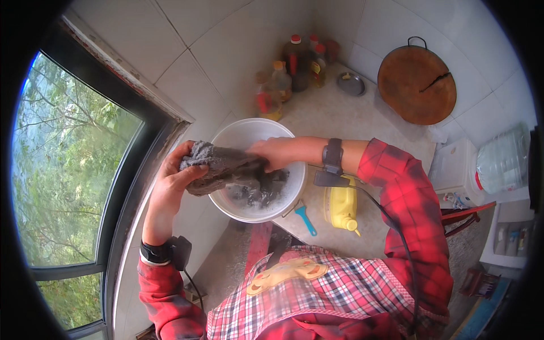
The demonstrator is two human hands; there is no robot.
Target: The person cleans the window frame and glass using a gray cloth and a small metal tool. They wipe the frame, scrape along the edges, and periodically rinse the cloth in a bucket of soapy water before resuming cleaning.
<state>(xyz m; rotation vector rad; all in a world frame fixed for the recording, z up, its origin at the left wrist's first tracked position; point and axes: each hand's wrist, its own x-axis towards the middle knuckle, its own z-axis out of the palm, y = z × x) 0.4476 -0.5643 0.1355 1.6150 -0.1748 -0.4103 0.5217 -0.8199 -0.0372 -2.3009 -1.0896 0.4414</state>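
My left hand (173, 172) grips one end of a bunched grey towel-like cloth (219, 168), thumb on top. The cloth's darker part stretches across the rim of a white plastic basin (244, 129). Over the basin, my right hand (270, 154) holds that darker part, its fingertips partly hidden in the folds. Below, foamy water (259, 197) lies in the basin, and the lower end of the cloth hangs down to it. The basin stands at the left end of a pale countertop (316, 121), by the tiled wall.
Near the basin lie a teal-handled brush (306, 220) and a yellow jug (344, 206). Several bottles (295, 63) and a metal dish (350, 84) stand at the back. A round brown pan (414, 87) leans on the wall. At left is a window (80, 170); a cable (393, 227) crosses my right sleeve.
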